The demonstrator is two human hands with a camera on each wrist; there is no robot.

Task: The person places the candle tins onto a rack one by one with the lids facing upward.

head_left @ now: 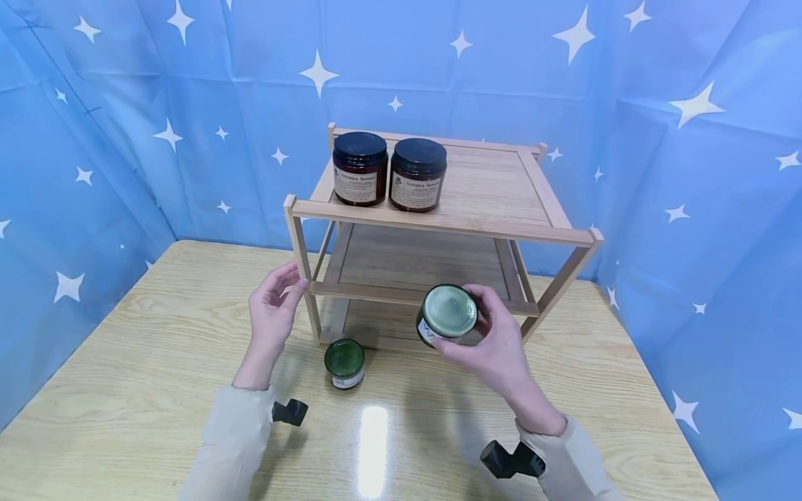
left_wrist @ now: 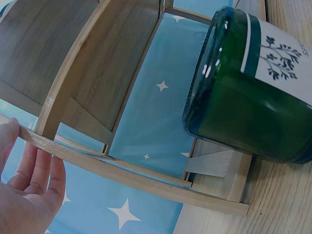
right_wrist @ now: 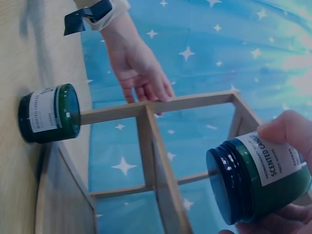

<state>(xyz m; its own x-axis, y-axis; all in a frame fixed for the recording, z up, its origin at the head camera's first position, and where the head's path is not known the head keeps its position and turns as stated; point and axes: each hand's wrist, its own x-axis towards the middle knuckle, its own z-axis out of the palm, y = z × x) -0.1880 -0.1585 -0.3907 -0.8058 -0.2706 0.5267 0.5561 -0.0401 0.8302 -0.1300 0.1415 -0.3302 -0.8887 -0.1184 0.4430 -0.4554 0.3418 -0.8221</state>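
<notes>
Right wrist view alone reads "SCENTED CANDLE" on green jar [right_wrist: 263,178] right hand [head_left: 498,341] grips; left hand [head_left: 273,309] pinches shelf post [head_left: 299,243]. Smaller-looking green jar [head_left: 345,360] on table [head_left: 188,327]; dark jars [head_left: 360,170] occupy top tier [head_left: 491,184].

We see a green, white-labelled candle jar [head_left: 447,314], raised, slightly tilted in our right grip [head_left: 498,346], before a wooden rack [head_left: 491,182], upright on the bench [head_left: 144,390]

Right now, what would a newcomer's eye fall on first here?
Probably the two black-lidded jars, side by side toward the left of the top shelf of the wooden rack. Next comes the green jar that the right fingers hold in front of the rack, with a second green jar on the table, farther left. Behind everything hangs starry blue cloth.
</notes>
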